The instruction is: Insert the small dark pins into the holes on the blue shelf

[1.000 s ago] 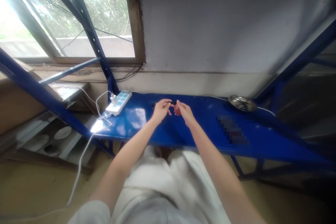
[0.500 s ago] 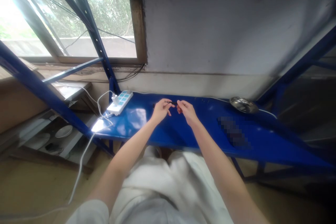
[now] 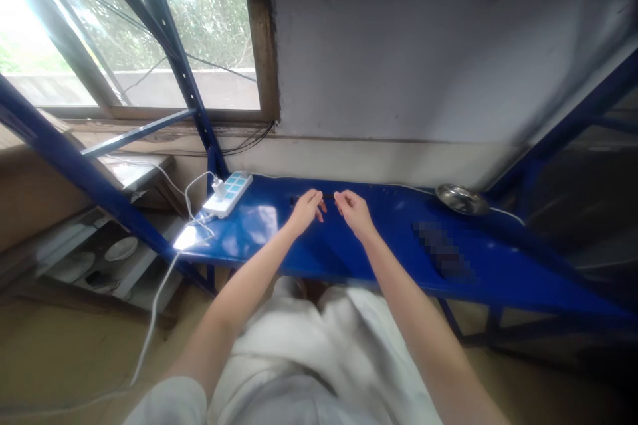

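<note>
My left hand [image 3: 305, 212] and my right hand [image 3: 355, 210] are held close together over the blue tabletop [image 3: 323, 246]. Between them runs a thin dark stick-like thing [image 3: 329, 197], too small to name. My left fingers are closed on it, and a dark end shows past the left side of that hand. The right thumb and fingertips pinch its other end. Most of the thing is hidden by my fingers.
A white power strip [image 3: 229, 196] with a plugged-in cable lies at the table's left end. Toward the right are a shiny metal bowl [image 3: 461, 199] and a pixelated dark object [image 3: 443, 250]. Blue shelf posts [image 3: 179, 73] rise at the left, by the window.
The fingers of both hands have shifted slightly along the thin dark thing, and more of its left end shows. Everything else stays where it was.
</note>
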